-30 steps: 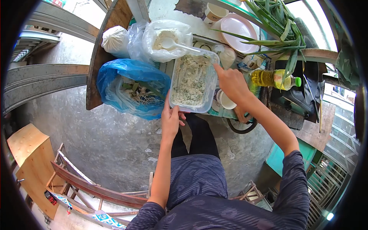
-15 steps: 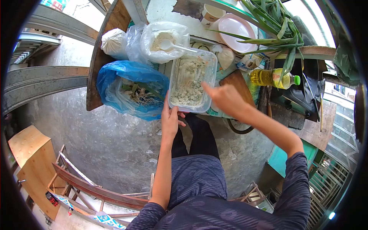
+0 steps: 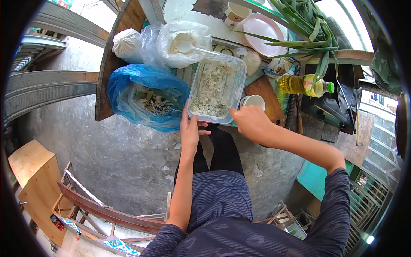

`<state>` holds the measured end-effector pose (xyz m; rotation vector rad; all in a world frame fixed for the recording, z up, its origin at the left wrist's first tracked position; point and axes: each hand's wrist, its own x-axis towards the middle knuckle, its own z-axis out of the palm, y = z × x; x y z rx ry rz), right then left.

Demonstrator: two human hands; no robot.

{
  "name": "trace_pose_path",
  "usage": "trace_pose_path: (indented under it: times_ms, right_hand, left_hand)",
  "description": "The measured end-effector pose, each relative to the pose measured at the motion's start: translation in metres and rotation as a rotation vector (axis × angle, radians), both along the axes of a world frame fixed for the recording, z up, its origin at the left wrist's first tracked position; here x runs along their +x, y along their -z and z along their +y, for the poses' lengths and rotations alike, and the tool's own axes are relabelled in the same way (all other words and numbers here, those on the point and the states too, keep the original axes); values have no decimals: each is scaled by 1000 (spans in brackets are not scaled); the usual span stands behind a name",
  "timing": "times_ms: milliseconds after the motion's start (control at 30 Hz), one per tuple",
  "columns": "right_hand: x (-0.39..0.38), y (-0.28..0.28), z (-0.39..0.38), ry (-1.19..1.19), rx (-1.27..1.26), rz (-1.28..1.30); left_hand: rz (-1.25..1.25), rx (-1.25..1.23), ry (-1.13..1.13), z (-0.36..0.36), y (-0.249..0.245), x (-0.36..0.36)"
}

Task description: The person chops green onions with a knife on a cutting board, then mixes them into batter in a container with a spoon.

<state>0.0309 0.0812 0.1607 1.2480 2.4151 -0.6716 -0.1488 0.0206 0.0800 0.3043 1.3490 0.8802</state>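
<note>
A clear rectangular plastic container (image 3: pixel 241 88) holds a pale, floury mixture flecked with green (image 3: pixel 209 96). My left hand (image 3: pixel 189 128) grips its near left corner, thumb at the rim and fingers underneath. My right hand (image 3: pixel 252 123) is closed at the near right corner, its fingertips by the mixture; whatever it holds is hidden. Just beyond that hand stands a white cup (image 3: pixel 253 102). Left of the container lies an open blue plastic bag (image 3: pixel 124 81) with root ends and green scraps inside. Behind it, a clear bag of white powder (image 3: pixel 167 45) has a white spoon (image 3: pixel 188 46) in it.
A wooden board (image 3: pixel 267 90) and a bottle of yellow oil (image 3: pixel 304 85) lie to the right. Long green leaves (image 3: pixel 317 34) hang over the back right, near a pink plate (image 3: pixel 265 32) and a paper cup (image 3: pixel 235 15). A tied white bag (image 3: pixel 127 43) sits at the left.
My right hand has moved nearer to my body, from over the mixture to the container's near right corner. The container has turned slightly clockwise. The white cup has come into view.
</note>
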Motion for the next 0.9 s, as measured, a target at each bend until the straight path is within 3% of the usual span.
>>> trace_pose_path:
  times_ms: [233,433,633,733,900]
  right_hand:
    - [-5,44,-7,470,-127,482]
    - [-5,54,12,370,-23,376]
    - [22,46,57,358,287,163]
    - [14,42,39,251,261,15]
    - [2,34,-11,113,79,94]
  left_hand:
    - [8,18,80,2,-2,-2]
    - [24,10,75,3,4,-5]
    - [4,13,72,2,3,0]
    - [-18,-3,63,4,3,-1]
    - [-6,-8,72,3,5,-2]
